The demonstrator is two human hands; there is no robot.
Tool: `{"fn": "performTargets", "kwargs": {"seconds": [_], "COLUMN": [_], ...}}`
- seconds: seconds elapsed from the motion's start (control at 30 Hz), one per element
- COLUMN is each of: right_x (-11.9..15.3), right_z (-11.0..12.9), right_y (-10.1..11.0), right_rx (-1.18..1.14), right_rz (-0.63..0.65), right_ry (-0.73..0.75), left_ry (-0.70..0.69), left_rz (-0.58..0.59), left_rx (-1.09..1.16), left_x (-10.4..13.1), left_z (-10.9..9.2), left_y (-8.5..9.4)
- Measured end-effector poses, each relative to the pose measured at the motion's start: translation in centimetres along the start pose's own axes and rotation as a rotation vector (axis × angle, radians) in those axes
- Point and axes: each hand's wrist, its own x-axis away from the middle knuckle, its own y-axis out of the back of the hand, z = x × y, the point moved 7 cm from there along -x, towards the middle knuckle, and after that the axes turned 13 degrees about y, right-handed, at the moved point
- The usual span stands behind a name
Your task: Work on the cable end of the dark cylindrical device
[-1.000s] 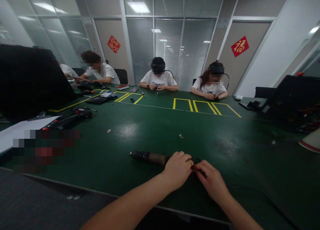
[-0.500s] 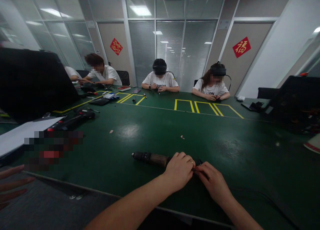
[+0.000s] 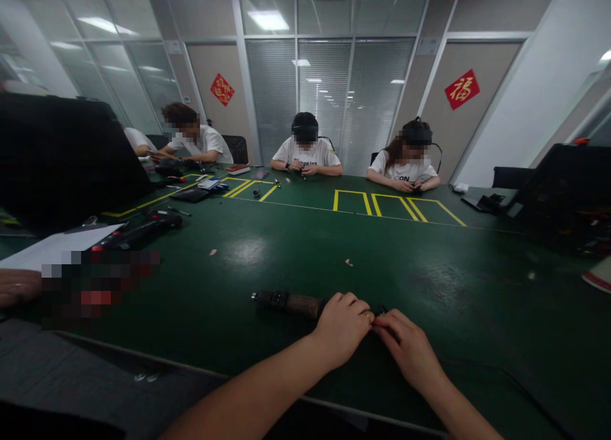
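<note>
A dark, cylindrical electric screwdriver point(image 3: 303, 305) lies on the green table, its metal tip pointing left. My left hand point(image 3: 341, 332) is closed over its rear part, fingers wrapped round the body. Close against it, my right hand point(image 3: 410, 347) has thumb and fingers pinched together at the tool's back end. A small dark piece point(image 3: 382, 309) shows just above the right fingertips. What the right fingers hold is hidden. A black cable point(image 3: 501, 369) runs across the table from beside my right wrist.
Another person's hand point(image 3: 19, 288) rests at the left edge, near a clipboard with white paper point(image 3: 57, 246). A black and red tool point(image 3: 153, 227) lies beyond. Black monitors point(image 3: 62, 160) stand at both sides. Several people sit across the green table point(image 3: 286, 249), which bears yellow tape outlines point(image 3: 351, 191).
My two hands and the electric screwdriver stay almost in place. The other person's hand at the left has moved up from below the table edge to beside the clipboard.
</note>
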Motion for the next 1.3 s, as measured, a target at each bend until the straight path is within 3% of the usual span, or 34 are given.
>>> {"fn": "performTargets", "kwargs": {"seconds": [0.27,1.0,1.3], "right_x": [-0.19,0.08,0.09], "right_z": [0.26,-0.21,-0.31], "right_y": [0.06,0.02,-0.17], "right_rx": [0.001,0.012,-0.018], "right_rz": [-0.008,0.001,0.004], "right_ry": [-0.011,-0.027,-0.034], "left_ry": [0.012,-0.037,0.025], "left_rz": [0.044,-0.017,0.022], "left_rx": [-0.008,0.006,0.075], "left_x": [-0.16,0.4,0.23], "left_z": [-0.35,-0.7,-0.31], "left_y": [-0.01,0.23,0.42]}}
